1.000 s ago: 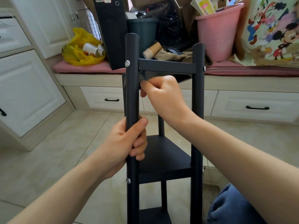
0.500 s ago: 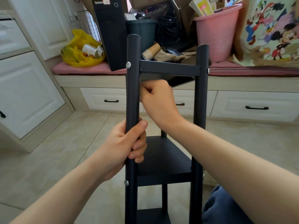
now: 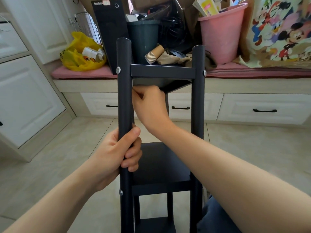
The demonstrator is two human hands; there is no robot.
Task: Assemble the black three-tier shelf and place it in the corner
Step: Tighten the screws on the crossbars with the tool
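Observation:
The black three-tier shelf (image 3: 162, 73) stands upright on the floor right in front of me, with silver screw heads (image 3: 118, 69) showing on its posts. My left hand (image 3: 116, 153) grips the front left post (image 3: 124, 98) between the top and middle tiers (image 3: 161, 165). My right hand (image 3: 149, 105) reaches between the posts, just under the top tier. Its fingers are curled tight against the inner side of the left post, pinching a small tool that they mostly hide. The bottom tier (image 3: 156, 224) shows at the lower edge.
Behind the shelf runs a window bench with white drawers (image 3: 262, 108) and a pink cushion (image 3: 80, 74). It is crowded with a pink bucket (image 3: 220, 32), a dark bin (image 3: 143, 37), a black computer case (image 3: 109, 27) and a yellow bag (image 3: 79, 52). White cabinets (image 3: 25, 95) stand at left. My knee (image 3: 217, 217) is at lower right.
My right hand has shifted slightly left and down, closer against the left post under the top tier. The thin tool seen above its fingers is now hidden. The left hand's grip is unchanged.

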